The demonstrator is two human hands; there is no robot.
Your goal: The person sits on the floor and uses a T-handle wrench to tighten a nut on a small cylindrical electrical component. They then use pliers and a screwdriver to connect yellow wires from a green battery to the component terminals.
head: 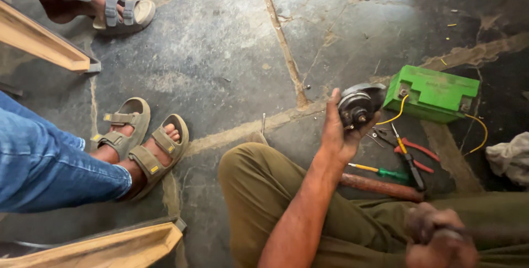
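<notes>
— Black round horn sits clamped in your left hand, lifted off the floor, face toward you?
— Yes; green battery just beyond that grip. Your right hand is wrapped round a dark handle.

The person sat on the stone floor, one knee raised at the centre of the view. The left hand held a round horn just past that knee. At three o'clock of the horn, touching it or nearly so, sat a boxy battery; wires ran off it toward five o'clock. Pliers lay at five o'clock of the horn, a screwdriver just nearer the person, and a rusty bar nearer again, against the leg. A rag lay at the right edge. The right hand sat at the lower right, closed on a blurred handle. Another person's sandalled feet rested at nine o'clock of the knee; a third sandal lay at eleven o'clock.
</notes>
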